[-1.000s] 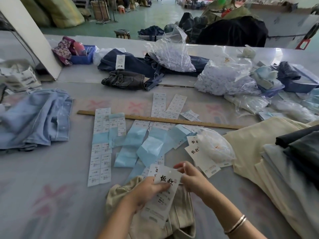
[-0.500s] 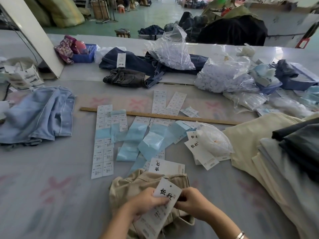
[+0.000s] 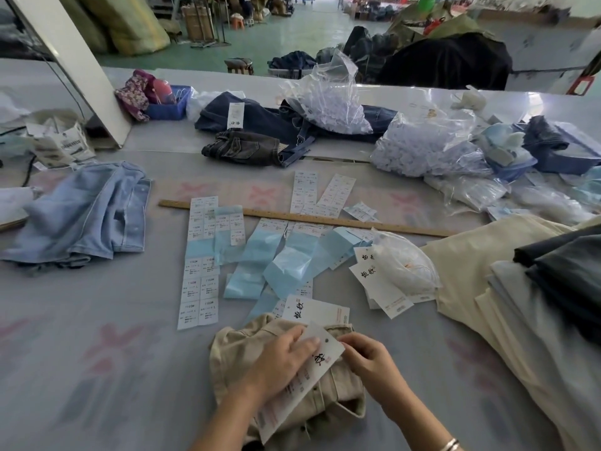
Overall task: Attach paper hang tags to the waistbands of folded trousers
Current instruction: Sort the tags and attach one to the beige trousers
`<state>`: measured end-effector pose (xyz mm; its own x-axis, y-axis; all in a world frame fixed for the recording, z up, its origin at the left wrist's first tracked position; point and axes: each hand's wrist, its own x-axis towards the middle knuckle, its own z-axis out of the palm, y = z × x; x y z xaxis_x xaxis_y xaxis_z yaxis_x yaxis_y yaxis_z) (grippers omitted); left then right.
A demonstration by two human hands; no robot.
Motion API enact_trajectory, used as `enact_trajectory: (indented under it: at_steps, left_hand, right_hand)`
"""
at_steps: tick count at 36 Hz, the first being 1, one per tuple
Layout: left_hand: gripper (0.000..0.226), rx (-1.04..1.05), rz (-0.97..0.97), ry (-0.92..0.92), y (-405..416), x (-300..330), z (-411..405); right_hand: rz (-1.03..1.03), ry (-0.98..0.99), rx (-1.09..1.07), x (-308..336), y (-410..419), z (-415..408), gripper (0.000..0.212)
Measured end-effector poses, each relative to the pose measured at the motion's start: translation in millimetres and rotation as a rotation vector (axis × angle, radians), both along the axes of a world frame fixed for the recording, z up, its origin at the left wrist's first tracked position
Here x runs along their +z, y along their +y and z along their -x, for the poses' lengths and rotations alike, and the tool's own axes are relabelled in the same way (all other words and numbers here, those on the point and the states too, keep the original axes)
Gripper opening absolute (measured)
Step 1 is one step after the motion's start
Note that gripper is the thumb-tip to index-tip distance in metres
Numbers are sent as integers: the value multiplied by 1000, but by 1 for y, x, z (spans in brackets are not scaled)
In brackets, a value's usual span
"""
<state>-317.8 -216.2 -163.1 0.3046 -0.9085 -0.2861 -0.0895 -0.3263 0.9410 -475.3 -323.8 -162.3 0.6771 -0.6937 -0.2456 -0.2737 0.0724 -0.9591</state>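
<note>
Folded beige trousers (image 3: pixel 234 349) lie at the near edge of the table, in front of me. A long white paper hang tag (image 3: pixel 310 375) with black characters lies across them. My left hand (image 3: pixel 281 361) rests flat on the tag, fingers straight, pressing it onto the cloth. My right hand (image 3: pixel 369 356) pinches the tag's top right corner, next to its punched hole, at the waistband. A second white tag (image 3: pixel 317 312) lies just beyond the trousers.
Sticker sheets (image 3: pixel 198 288) and pale blue backing strips (image 3: pixel 286 265) cover the table middle, behind a wooden ruler (image 3: pixel 305 218). More hang tags (image 3: pixel 379 283) and a clear bag (image 3: pixel 403 262) sit right of centre. Stacked trousers (image 3: pixel 520 288) fill the right, light jeans (image 3: pixel 84 213) the left.
Both hands brought the tag down from upright onto the beige trousers. The left hand went from holding it to lying flat on it; the right now pinches its top corner.
</note>
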Motion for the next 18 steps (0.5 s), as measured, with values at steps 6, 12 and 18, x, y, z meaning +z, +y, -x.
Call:
enact_trajectory:
  at_steps: [6, 12, 18]
  left_hand:
    - [30, 17, 69, -36, 2, 6, 2]
    - [13, 15, 71, -100, 2, 5, 2]
    - [11, 21, 50, -167, 0, 10, 3]
  right_hand:
    - [-1, -77, 53, 5, 5, -3, 32]
    - [89, -86, 112, 9, 4, -3, 28]
    - [206, -31, 115, 10, 1, -4, 31]
